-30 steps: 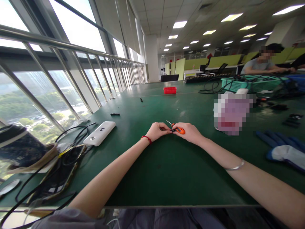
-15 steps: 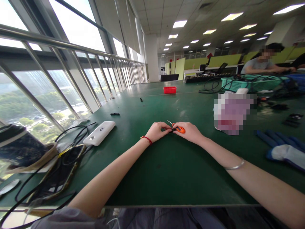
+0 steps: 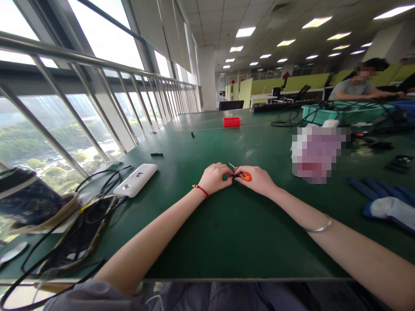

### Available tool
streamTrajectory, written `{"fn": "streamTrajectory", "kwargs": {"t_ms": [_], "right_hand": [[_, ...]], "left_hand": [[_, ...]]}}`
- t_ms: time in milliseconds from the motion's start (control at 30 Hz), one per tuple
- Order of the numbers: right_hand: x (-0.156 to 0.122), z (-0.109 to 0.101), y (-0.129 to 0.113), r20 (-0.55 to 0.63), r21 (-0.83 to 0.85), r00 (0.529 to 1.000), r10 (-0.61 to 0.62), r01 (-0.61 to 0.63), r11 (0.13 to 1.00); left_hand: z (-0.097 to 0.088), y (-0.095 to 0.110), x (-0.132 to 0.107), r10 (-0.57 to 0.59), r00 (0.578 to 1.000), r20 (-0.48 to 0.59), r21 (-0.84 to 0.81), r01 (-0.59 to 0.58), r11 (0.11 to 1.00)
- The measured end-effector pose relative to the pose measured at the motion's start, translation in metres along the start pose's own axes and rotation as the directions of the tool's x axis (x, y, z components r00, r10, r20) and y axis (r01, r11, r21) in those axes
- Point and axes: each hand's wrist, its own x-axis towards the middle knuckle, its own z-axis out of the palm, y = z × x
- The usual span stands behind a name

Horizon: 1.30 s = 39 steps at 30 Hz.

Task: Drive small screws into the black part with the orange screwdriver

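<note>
My right hand point(image 3: 257, 179) is closed around a screwdriver with an orange and black handle point(image 3: 245, 176). Its thin metal shaft point(image 3: 231, 166) points up and to the left, away from me. Close beside it, my left hand point(image 3: 214, 178) pinches a small black part point(image 3: 234, 176) between thumb and fingertips. The fingertips of both hands meet around this part, which they mostly hide, so its exact kind cannot be made out. Both hands are over the middle of the green table point(image 3: 220, 233).
To the left lie a white power bank point(image 3: 136, 180), black cables and a phone-like device point(image 3: 81, 233). Small black pieces point(image 3: 157, 154) and a red box point(image 3: 231, 122) sit farther back. On the right are a blurred-out bag point(image 3: 319, 153), blue-white gloves point(image 3: 389, 207), a green basket point(image 3: 343, 114) and a seated person.
My left fingers have arched up slightly, widening the gap between thumb and index finger. My right hand and the screwdriver have hardly moved.
</note>
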Motion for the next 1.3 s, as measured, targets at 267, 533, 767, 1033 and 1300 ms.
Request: {"fn": "streamTrajectory", "kwargs": {"t_ms": [267, 533, 767, 1033, 1300], "right_hand": [[-0.001, 0.0, -0.005, 0.013, -0.103, 1.0, -0.011, 0.012, 0.995], [0.0, -0.001, -0.009, 0.051, -0.158, 0.999, 0.001, 0.007, 0.987], [-0.001, 0.001, -0.008, 0.027, -0.075, 0.999, 0.025, -0.023, 0.997], [0.001, 0.004, -0.004, -0.03, 0.151, 0.997, 0.075, -0.07, 0.986], [0.003, 0.005, 0.002, -0.051, 0.244, 0.996, 0.073, -0.059, 0.968]], "left_hand": [[0.002, 0.002, 0.0, 0.151, 0.988, 0.02, 0.305, -0.15, 0.941], [0.002, 0.001, -0.001, 0.253, 0.966, 0.051, 0.461, -0.248, 0.852], [-0.002, -0.003, -0.001, 0.314, 0.947, 0.069, 0.532, -0.302, 0.792], [-0.004, 0.003, -0.001, 0.39, 0.919, 0.061, 0.523, -0.363, 0.771], [-0.008, 0.002, -0.003, 0.31, 0.949, -0.06, 0.383, -0.265, 0.885]]}}
